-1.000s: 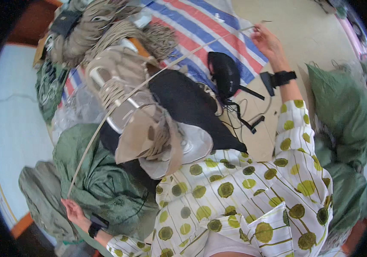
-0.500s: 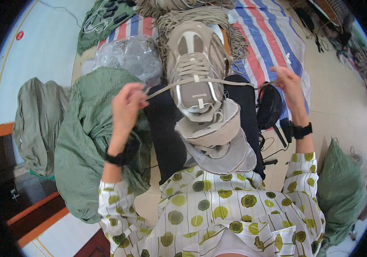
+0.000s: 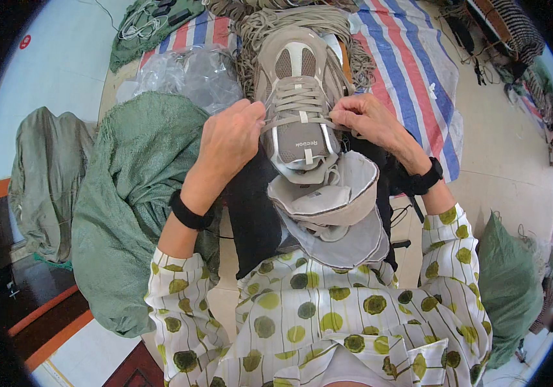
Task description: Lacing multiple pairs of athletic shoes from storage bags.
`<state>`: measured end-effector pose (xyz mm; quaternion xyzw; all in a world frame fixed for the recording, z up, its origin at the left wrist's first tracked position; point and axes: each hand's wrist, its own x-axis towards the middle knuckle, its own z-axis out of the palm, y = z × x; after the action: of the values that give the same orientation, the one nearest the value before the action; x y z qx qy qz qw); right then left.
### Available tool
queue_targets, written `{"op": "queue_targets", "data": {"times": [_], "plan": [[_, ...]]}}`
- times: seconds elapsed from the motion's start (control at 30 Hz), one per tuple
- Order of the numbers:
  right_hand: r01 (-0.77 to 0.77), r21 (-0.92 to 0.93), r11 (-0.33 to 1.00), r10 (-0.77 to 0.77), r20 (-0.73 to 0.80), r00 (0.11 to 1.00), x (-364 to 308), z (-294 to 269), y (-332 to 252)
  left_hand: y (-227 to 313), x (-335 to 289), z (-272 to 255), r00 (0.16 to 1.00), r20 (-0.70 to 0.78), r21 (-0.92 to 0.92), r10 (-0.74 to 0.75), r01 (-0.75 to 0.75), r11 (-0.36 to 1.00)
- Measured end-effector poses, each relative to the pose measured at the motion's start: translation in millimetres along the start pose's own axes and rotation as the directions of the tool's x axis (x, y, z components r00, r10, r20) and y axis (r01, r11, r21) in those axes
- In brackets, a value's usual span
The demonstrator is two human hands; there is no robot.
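Note:
A beige and brown sneaker upper [image 3: 268, 84] with white trim lies toe away from me, above my dark-trousered lap. A flat beige shoelace [image 3: 289, 120] zigzags up its front and runs crosswise below the lowest crossing, past the tongue. My left hand [image 3: 230, 140] is closed at the shoe's left edge, gripping one lace end. At the right edge, my right hand [image 3: 368, 121] pinches the other end between thumb and fingers. Pale fabric pieces with a dark-edged rim [image 3: 328, 205] hang from the heel side toward my patterned shirt.
Heaped beige laces [image 3: 257, 29] lie beyond the shoe on a striped sheet [image 3: 405, 71]. A big green sack [image 3: 131, 213] and a clear plastic bag [image 3: 192, 77] stand at left. Another green sack [image 3: 509, 290] is at right. Black cords lie beside my right knee.
Both hands have come inward from wide apart to the shoe's two edges, still holding the lace ends. The crosswise lace now sits close against the shoe.

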<state>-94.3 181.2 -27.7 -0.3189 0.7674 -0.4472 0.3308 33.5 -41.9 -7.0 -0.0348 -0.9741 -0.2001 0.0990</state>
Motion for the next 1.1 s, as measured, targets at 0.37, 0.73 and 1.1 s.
{"op": "queue_targets", "data": {"times": [0.37,0.73,1.1], "plan": [[0.263,-0.621,0.738,-0.350,-0.020,0.936,13,16,1,-16,36,-2,0.933,0.249,0.014,0.258,-0.270,0.963],[0.052,0.169,0.984,-0.026,-0.154,0.988,8,21,25,12,29,10,0.942,0.267,0.262,0.204,-0.275,0.925],[0.033,-0.364,0.931,-0.207,-0.451,0.868,-16,38,1,36,-8,11,0.982,-0.144,0.261,-0.124,0.159,0.952]]}}
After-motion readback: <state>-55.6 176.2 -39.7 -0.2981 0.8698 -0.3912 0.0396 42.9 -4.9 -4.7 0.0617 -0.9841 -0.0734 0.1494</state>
